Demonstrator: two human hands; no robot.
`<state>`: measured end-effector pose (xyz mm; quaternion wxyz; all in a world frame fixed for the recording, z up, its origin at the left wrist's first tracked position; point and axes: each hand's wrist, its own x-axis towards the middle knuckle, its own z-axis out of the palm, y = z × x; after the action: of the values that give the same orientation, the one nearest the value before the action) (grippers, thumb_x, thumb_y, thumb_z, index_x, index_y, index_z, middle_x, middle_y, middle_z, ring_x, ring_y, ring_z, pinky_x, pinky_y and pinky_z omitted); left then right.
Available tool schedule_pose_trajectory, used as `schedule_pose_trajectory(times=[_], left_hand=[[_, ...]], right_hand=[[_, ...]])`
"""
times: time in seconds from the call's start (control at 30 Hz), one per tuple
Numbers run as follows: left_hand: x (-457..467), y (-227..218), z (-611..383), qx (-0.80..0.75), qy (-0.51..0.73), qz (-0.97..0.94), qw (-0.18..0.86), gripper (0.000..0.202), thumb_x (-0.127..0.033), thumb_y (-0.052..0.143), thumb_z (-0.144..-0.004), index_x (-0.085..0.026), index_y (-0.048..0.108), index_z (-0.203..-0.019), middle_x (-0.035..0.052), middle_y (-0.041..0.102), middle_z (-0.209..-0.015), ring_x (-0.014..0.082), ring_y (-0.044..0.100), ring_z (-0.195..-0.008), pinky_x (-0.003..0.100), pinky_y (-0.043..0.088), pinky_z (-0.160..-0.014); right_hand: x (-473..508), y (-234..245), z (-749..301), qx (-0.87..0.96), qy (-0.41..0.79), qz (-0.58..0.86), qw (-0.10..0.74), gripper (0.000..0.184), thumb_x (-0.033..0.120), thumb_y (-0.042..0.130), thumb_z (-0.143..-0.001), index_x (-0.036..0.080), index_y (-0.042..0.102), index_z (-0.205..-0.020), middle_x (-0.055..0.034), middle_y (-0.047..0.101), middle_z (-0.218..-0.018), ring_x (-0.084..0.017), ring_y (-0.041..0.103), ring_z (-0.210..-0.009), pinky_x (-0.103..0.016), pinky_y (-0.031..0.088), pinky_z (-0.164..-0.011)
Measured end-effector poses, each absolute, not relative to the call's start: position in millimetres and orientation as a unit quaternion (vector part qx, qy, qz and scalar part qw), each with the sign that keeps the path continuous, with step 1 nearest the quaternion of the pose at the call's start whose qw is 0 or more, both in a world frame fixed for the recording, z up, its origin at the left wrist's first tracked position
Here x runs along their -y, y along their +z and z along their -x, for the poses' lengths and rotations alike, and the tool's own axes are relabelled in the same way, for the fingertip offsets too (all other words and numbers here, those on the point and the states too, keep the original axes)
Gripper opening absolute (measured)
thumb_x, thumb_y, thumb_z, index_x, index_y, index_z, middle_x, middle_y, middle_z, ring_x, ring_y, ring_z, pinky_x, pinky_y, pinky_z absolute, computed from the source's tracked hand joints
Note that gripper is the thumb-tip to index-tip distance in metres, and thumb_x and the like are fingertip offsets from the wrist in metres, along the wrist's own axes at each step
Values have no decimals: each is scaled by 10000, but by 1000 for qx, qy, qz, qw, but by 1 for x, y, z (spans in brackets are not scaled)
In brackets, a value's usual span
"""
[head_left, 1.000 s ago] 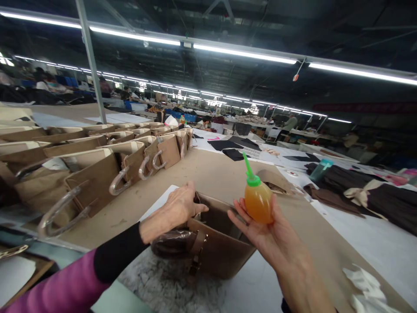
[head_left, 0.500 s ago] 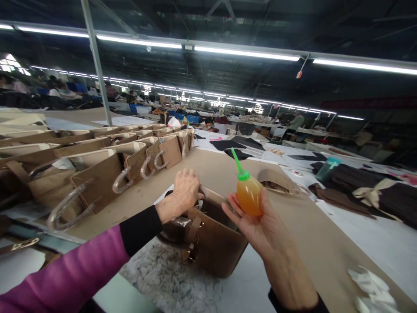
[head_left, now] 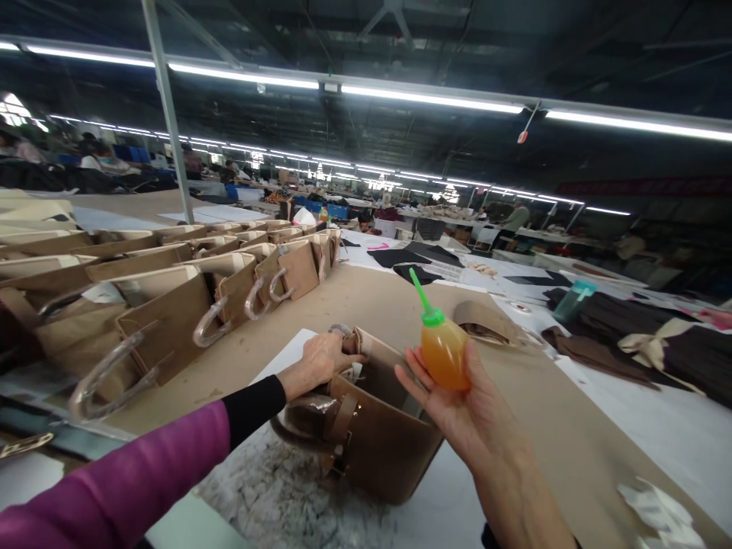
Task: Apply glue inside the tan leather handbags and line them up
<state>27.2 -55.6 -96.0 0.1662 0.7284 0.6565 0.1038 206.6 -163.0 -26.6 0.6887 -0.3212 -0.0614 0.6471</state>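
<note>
A brown handbag lies tilted in front of me, its open top facing up and its plastic-wrapped handle toward the left. My left hand is closed on the bag's far left end, the thumb reaching over the edge; its other fingertips are partly hidden. In my right hand rests a squeeze bottle of amber liquid, with a green cap and a long green nozzle pointing up. The bottle is held above the bag's right end, fingers curled behind it.
Rows of similar brown bags stand on the left of the table. A curved brown piece lies beyond the bottle. To the right are a teal bottle, dark fabric and crumpled white paper. A metal pole rises at left.
My left hand has slid down a little along the bag's end, its fingers lower at the edge. The right hand and the squeeze bottle have shifted slightly right and down, as has the bag.
</note>
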Motion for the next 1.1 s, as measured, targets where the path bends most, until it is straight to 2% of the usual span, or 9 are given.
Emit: schedule_pose_trajectory(times=[0.17, 0.3, 0.43, 0.57, 0.63, 0.73, 0.87, 1.0, 1.1], left_hand=[[55, -107, -26, -630, 142, -732, 217, 206, -369, 556, -724, -172, 596, -683, 63, 629, -688, 244, 633, -752, 302, 450, -652], [53, -119, -22, -572, 188, -735, 313, 155, -254, 476, -763, -162, 567, -678, 5, 560, -630, 162, 587, -689, 242, 435, -620], [54, -119, -11, -504, 219, -732, 402, 224, -323, 446, -814, -153, 562, -726, -11, 542, -626, 126, 542, -618, 226, 435, -599], [59, -117, -1, -442, 293, -687, 497, 289, -419, 502, -778, -145, 571, -840, 13, 592, -745, 138, 557, -691, 242, 453, -665], [60, -112, 2, -443, 322, -662, 512, 307, -440, 521, -760, -146, 567, -833, 6, 575, -705, 138, 538, -654, 244, 442, -630], [55, -85, 4, -460, 306, -691, 466, 272, -421, 520, -761, -154, 564, -792, -24, 512, -607, 125, 480, -572, 236, 399, -560], [40, -17, 2, -425, 225, -805, 347, 169, -322, 552, -736, -158, 589, -716, -22, 522, -635, 132, 486, -624, 237, 393, -611], [35, 39, -12, -401, 75, -869, 279, 60, -193, 624, -653, -161, 651, -695, -1, 605, -674, 166, 534, -694, 256, 412, -683], [48, 45, -28, -400, -33, -885, 235, 154, -98, 624, -608, -181, 686, -722, 5, 666, -734, 180, 565, -752, 253, 421, -729]], right_hand=[[165, -26, -207, 64, 649, 328, 683, 342, 421, 598, -889, 114, 594, -1040, -153, 623, -1002, -335, 597, -964, -568, 520, -787], [163, -25, -205, 55, 642, 342, 684, 326, 411, 590, -896, 120, 595, -1042, -154, 626, -1007, -335, 604, -945, -572, 526, -771], [162, -23, -204, 50, 630, 346, 693, 338, 426, 579, -899, 121, 594, -1045, -147, 624, -1011, -327, 603, -939, -562, 529, -775], [165, -22, -205, 49, 632, 340, 695, 341, 434, 574, -901, 123, 596, -1039, -128, 623, -993, -311, 599, -946, -537, 530, -793], [168, -21, -208, 51, 634, 333, 696, 350, 442, 564, -906, 120, 603, -1038, -128, 626, -970, -300, 604, -937, -522, 530, -799], [176, -20, -213, 43, 634, 330, 699, 393, 482, 554, -902, 112, 621, -1018, -137, 634, -915, -289, 615, -919, -491, 538, -792], [197, -27, -210, 19, 657, 329, 678, 406, 502, 563, -890, 112, 639, -973, -143, 651, -871, -283, 632, -877, -454, 551, -758], [225, -47, -206, 12, 684, 318, 657, 332, 426, 661, -847, 142, 632, -1016, -125, 670, -940, -244, 652, -795, -399, 564, -727], [239, -64, -219, 62, 667, 349, 655, 434, 362, 789, -736, 164, 617, -1082, -120, 664, -1023, -237, 659, -804, -351, 572, -701]])
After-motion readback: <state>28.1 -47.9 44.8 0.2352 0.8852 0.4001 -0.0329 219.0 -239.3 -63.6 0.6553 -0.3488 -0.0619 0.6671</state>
